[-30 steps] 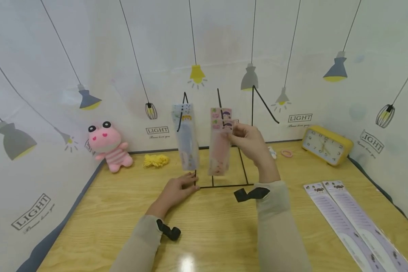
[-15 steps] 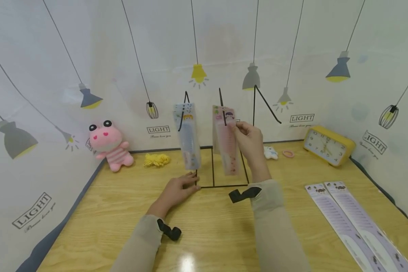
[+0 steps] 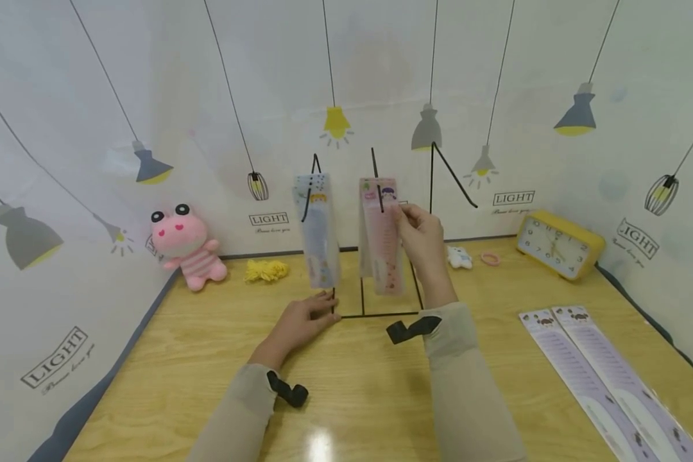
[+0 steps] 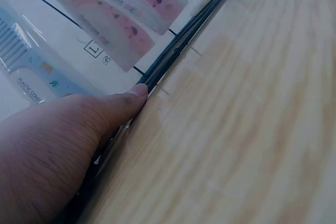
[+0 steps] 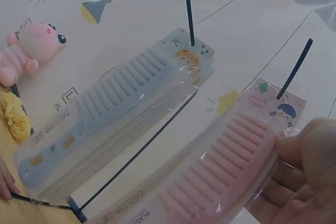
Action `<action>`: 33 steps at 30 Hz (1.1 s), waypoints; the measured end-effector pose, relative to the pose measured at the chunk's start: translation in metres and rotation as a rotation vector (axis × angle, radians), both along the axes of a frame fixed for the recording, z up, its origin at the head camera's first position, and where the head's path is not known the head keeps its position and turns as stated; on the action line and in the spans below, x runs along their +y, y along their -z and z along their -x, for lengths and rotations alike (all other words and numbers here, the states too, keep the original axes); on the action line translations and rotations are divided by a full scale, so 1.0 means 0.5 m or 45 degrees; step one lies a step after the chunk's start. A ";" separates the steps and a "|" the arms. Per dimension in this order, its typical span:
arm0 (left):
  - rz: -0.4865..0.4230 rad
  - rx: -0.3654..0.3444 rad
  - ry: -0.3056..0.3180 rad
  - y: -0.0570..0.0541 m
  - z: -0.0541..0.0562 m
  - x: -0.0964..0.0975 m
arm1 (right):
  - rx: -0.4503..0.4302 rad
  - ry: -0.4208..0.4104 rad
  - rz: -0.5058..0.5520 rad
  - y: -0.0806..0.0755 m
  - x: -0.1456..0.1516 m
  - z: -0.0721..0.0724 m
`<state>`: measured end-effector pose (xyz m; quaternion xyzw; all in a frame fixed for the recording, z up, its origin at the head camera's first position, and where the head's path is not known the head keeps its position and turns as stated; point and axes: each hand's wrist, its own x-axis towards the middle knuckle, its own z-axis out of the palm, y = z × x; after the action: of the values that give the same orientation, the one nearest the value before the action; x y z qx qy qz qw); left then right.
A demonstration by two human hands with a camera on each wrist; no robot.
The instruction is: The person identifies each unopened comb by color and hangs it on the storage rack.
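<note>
Pink comb in a clear packet (image 3: 383,237) hangs from the middle prong of a black wire rack (image 3: 390,314). The prong passes through its top, and my right hand (image 3: 424,240) pinches its right edge near the top, thumb in front. Behind it hangs another pink comb packet (image 4: 105,17). Blue comb packets (image 3: 319,234) hang on the left prong, while the right prong (image 3: 454,176) is bare. My left hand (image 3: 300,321) holds the rack's front left corner low at the tabletop, its thumb along the base wire in the left wrist view; its other fingers are hidden there.
Two long purple comb packets (image 3: 589,378) lie on the table at the right. Along the back are a pink plush toy (image 3: 185,250), yellow yarn (image 3: 265,271), a small white figure (image 3: 459,257), a pink ring (image 3: 490,258) and a yellow clock (image 3: 560,244).
My right hand has moved the front pink comb packet up and back along the middle prong, then slightly left. My left hand has stayed at the rack's corner.
</note>
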<state>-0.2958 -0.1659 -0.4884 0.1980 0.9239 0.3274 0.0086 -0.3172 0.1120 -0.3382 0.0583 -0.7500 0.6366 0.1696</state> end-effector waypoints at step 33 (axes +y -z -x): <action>-0.021 0.031 0.004 0.009 0.006 -0.004 | 0.136 0.056 0.138 0.008 0.032 0.004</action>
<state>-0.2987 -0.1677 -0.4930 0.2034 0.9209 0.3325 -0.0036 -0.3190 0.1281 -0.3424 0.0665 -0.7054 0.6684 0.2262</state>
